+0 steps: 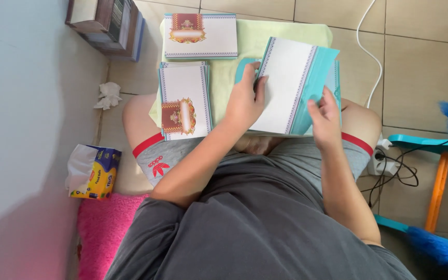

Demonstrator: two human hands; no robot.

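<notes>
The left hand (pixel 245 101) is pressing the white, teal-edged card (pixel 286 85) lying at its two o'clock; the right hand (pixel 325 116) is pinching its teal flap.

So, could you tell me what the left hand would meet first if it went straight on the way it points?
Probably the top card; the left hand points up and away, though depth is unclear.

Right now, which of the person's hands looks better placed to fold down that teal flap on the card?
Probably the right hand: its fingertips already pinch the teal flap at the edge of the white card. The left hand lies flat on the card's other side, pinning it down.
</notes>
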